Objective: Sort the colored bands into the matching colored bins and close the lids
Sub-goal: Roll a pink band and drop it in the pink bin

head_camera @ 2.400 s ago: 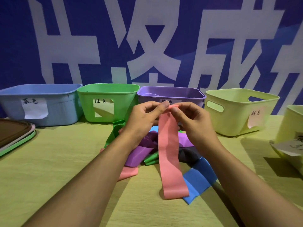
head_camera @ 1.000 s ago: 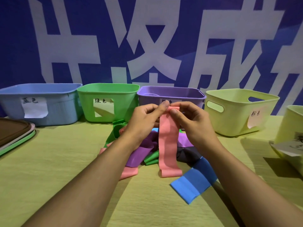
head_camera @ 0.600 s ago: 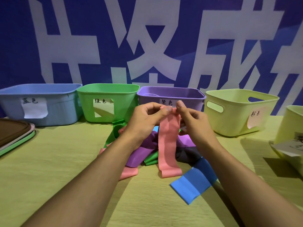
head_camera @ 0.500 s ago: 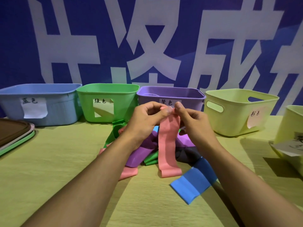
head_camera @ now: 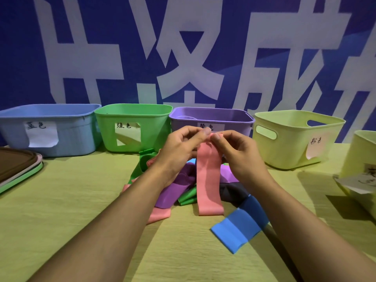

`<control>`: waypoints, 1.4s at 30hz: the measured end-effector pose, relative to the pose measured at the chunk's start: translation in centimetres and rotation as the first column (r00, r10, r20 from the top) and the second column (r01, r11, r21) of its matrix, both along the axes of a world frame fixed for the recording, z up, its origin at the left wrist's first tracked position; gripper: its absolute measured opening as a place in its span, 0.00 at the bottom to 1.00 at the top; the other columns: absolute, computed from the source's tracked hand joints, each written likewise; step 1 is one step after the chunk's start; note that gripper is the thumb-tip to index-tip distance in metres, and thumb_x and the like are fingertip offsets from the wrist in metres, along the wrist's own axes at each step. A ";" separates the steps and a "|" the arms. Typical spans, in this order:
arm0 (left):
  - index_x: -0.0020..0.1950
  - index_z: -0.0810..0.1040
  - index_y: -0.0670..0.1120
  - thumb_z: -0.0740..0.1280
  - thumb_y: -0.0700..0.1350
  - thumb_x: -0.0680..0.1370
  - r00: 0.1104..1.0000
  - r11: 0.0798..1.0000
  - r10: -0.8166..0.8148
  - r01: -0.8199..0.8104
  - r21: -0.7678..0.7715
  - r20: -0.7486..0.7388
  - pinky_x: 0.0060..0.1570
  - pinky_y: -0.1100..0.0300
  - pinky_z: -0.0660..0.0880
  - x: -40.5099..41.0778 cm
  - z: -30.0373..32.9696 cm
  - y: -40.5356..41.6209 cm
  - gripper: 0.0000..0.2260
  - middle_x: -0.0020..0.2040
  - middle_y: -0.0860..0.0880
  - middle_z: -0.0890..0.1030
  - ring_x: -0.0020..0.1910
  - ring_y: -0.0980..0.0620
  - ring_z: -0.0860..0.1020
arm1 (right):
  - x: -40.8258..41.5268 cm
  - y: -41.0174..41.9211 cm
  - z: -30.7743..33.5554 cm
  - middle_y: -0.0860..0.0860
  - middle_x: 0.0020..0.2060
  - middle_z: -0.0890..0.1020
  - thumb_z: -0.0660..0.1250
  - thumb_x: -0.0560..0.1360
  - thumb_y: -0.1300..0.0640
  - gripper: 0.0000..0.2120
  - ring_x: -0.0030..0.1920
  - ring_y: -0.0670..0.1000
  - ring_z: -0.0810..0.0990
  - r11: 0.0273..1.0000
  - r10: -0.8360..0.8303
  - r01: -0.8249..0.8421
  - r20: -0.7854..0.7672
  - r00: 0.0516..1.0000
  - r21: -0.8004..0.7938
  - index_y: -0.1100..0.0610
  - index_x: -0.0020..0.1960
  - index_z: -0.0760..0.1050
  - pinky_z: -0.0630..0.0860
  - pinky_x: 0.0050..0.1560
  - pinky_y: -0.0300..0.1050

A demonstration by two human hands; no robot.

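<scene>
A pink band (head_camera: 208, 180) hangs folded from both my hands above the table. My left hand (head_camera: 181, 147) and my right hand (head_camera: 238, 153) pinch its top edge together, thumbs touching. Below lies a pile of bands: a purple band (head_camera: 173, 192), a green band (head_camera: 186, 197), a dark band (head_camera: 234, 191), a blue band (head_camera: 239, 227) and another pink band (head_camera: 159, 214). Along the back stand the open blue bin (head_camera: 61, 139), green bin (head_camera: 148, 129), purple bin (head_camera: 230, 121) and a pale yellow-green bin (head_camera: 293, 145) with a paper label.
Stacked lids (head_camera: 18, 169) lie at the table's left edge. Another pale yellow bin (head_camera: 360, 157) with a loose paper label stands at the far right. A blue wall with large white characters rises behind the bins.
The pink band went from hanging long to folded in half, its lower end raised. My fingers have shifted their pinch along its top edge.
</scene>
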State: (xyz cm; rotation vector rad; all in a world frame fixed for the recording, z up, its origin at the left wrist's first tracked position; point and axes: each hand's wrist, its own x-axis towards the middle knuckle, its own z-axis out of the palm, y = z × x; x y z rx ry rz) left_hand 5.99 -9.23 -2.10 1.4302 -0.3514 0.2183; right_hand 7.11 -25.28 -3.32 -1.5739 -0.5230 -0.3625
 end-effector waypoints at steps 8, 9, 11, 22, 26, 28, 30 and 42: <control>0.49 0.89 0.50 0.67 0.63 0.76 0.993 0.995 0.005 0.007 0.104 -0.120 0.57 0.49 0.80 -0.2 0.1 -0.1 0.20 0.48 0.41 0.88 0.49 0.44 0.86 | 0.5 -0.1 -0.4 0.53 0.49 0.87 0.72 0.77 0.55 0.10 0.47 0.53 0.85 0.999 0.027 -0.025 0.079 0.997 -0.035 0.53 0.58 0.82 0.81 0.45 0.46; 0.51 0.89 0.49 0.68 0.64 0.74 0.994 0.995 0.010 0.002 0.104 -0.111 0.56 0.48 0.80 -0.2 0.0 -0.1 0.21 0.48 0.40 0.87 0.48 0.44 0.86 | 0.5 -0.1 -0.4 0.53 0.48 0.86 0.72 0.77 0.56 0.10 0.47 0.53 0.85 0.999 0.030 -0.026 0.091 0.995 -0.039 0.53 0.58 0.82 0.81 0.45 0.46; 0.53 0.88 0.48 0.69 0.63 0.75 0.996 0.994 0.035 -0.026 0.103 -0.081 0.59 0.43 0.79 -0.1 -0.2 -0.1 0.21 0.49 0.37 0.87 0.48 0.42 0.85 | 0.4 0.0 -0.4 0.53 0.48 0.86 0.72 0.78 0.58 0.09 0.46 0.52 0.84 0.998 0.031 -0.025 0.102 0.994 -0.051 0.52 0.58 0.82 0.80 0.44 0.44; 0.55 0.86 0.47 0.66 0.48 0.83 1.000 0.990 -0.004 0.001 0.144 0.018 0.53 0.55 0.82 -0.6 0.1 0.0 0.11 0.51 0.46 0.88 0.53 0.49 0.86 | -1.1 0.0 0.8 0.43 0.31 0.83 0.60 0.81 0.39 0.20 0.32 0.40 0.79 0.998 -0.051 0.044 -0.149 0.987 -0.052 0.51 0.48 0.84 0.75 0.34 0.35; 0.54 0.86 0.45 0.70 0.51 0.79 0.999 0.987 -0.053 0.052 0.150 0.000 0.55 0.52 0.82 -0.6 -0.1 0.0 0.11 0.52 0.43 0.87 0.53 0.45 0.85 | -1.3 0.1 1.0 0.51 0.35 0.86 0.62 0.74 0.34 0.25 0.32 0.43 0.78 0.997 -0.061 0.053 -0.147 0.987 -0.058 0.53 0.47 0.86 0.74 0.33 0.36; 0.52 0.86 0.46 0.71 0.55 0.74 0.998 0.987 -0.066 0.067 0.149 -0.009 0.53 0.54 0.81 -0.6 -0.1 0.0 0.14 0.51 0.43 0.87 0.51 0.47 0.85 | -1.2 0.2 0.9 0.57 0.37 0.85 0.64 0.75 0.35 0.27 0.34 0.45 0.77 0.996 -0.067 0.059 -0.127 0.990 -0.067 0.57 0.48 0.86 0.75 0.34 0.39; 0.51 0.86 0.46 0.71 0.53 0.75 0.998 0.988 -0.068 0.069 0.140 -0.015 0.51 0.55 0.81 -0.6 -0.2 0.0 0.12 0.49 0.44 0.87 0.49 0.49 0.85 | -1.1 0.2 0.8 0.59 0.37 0.83 0.65 0.77 0.37 0.26 0.35 0.46 0.77 0.996 -0.072 0.065 -0.117 0.991 -0.064 0.60 0.47 0.85 0.75 0.34 0.40; 0.55 0.84 0.44 0.68 0.45 0.82 0.994 0.990 -0.093 0.099 0.103 -0.059 0.46 0.59 0.80 -0.7 -0.1 -0.1 0.07 0.47 0.46 0.85 0.47 0.50 0.83 | -0.7 0.3 0.5 0.47 0.33 0.82 0.67 0.79 0.46 0.13 0.36 0.47 0.79 1.000 -0.019 0.017 -0.081 0.997 -0.018 0.53 0.42 0.81 0.77 0.39 0.49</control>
